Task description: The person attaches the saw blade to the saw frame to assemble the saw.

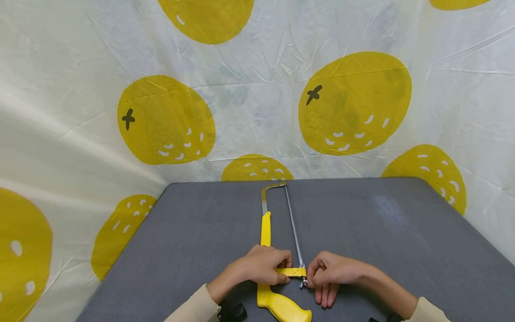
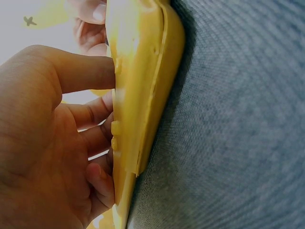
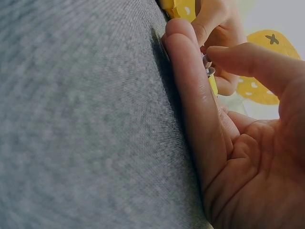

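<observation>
A hacksaw with a yellow frame (image 1: 266,230) lies on the table, its handle (image 1: 283,307) towards me. Its blade (image 1: 295,230) runs along the right side. My left hand (image 1: 260,264) grips the frame near the handle, thumb and fingers at the yellow crosspiece (image 1: 297,272). On the other side, my right hand (image 1: 335,270) pinches the metal wing nut (image 1: 303,282) at the crosspiece's end. The right wrist view has the thumb (image 3: 238,57) at the nut, partly hidden by fingers stretched along the cloth. In the left wrist view, yellow plastic (image 2: 138,86) lies beside the left fingers.
Grey cloth covers the table (image 1: 201,223), which has rounded far corners. A pale curtain (image 1: 257,112) printed with yellow fruit hangs behind it and along the sides. Dark wrist gear (image 1: 232,312) shows by the left sleeve.
</observation>
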{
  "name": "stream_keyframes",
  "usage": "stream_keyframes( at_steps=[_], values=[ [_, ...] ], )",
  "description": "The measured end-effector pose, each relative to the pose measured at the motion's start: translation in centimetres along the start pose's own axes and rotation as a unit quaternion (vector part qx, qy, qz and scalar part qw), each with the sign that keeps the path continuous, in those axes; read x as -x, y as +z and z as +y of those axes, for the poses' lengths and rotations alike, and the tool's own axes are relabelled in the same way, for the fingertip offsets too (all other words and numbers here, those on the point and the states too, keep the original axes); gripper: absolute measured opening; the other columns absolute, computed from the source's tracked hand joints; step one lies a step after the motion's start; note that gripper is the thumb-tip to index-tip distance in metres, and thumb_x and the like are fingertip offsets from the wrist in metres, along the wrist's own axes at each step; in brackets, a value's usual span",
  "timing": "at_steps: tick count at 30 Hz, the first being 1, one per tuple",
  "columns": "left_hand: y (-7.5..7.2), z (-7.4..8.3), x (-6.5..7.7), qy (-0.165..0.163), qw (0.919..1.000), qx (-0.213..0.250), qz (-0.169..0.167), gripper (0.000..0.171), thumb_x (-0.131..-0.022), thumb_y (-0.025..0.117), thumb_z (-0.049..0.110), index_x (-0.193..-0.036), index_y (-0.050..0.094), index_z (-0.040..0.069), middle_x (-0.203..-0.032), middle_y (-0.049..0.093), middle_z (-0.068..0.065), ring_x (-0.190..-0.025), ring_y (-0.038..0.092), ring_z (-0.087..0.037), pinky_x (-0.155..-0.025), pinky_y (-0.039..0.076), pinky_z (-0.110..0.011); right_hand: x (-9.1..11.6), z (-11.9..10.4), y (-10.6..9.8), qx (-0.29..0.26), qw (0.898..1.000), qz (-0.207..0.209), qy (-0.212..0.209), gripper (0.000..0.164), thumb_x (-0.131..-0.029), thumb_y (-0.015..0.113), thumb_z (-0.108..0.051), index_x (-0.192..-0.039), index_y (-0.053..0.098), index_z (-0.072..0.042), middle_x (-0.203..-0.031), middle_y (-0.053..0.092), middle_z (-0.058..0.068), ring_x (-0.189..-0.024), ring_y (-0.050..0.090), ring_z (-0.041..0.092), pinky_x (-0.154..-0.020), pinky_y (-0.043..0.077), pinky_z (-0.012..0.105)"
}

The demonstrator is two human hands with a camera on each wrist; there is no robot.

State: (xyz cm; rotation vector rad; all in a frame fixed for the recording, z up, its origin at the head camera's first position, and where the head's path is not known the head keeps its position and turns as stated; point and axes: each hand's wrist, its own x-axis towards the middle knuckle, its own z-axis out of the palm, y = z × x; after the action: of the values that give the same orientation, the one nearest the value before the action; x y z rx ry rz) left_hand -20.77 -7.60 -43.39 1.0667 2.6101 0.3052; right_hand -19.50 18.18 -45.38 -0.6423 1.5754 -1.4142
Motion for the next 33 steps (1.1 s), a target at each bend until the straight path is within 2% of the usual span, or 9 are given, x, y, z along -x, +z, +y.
stream_keyframes(
  at_steps=[33],
  values=[
    [0.23,-0.16,0.07,0.002,0.9999,0.016,-0.003,0.016,-0.094,0.073,0.040,-0.096,0.059,0.031,-0.074,0.053,0.016,-0.061,0.049,-0.002,-0.060,0.037,-0.023,-0.02,0.36,0.28,-0.002,1.000,0.002,-0.008,0.027,-0.096,0.058,-0.004,-0.106,0.061,0.021,-0.074,0.075,0.001,-0.062,0.074,0.007,-0.057,0.058,0.025]
  ],
)
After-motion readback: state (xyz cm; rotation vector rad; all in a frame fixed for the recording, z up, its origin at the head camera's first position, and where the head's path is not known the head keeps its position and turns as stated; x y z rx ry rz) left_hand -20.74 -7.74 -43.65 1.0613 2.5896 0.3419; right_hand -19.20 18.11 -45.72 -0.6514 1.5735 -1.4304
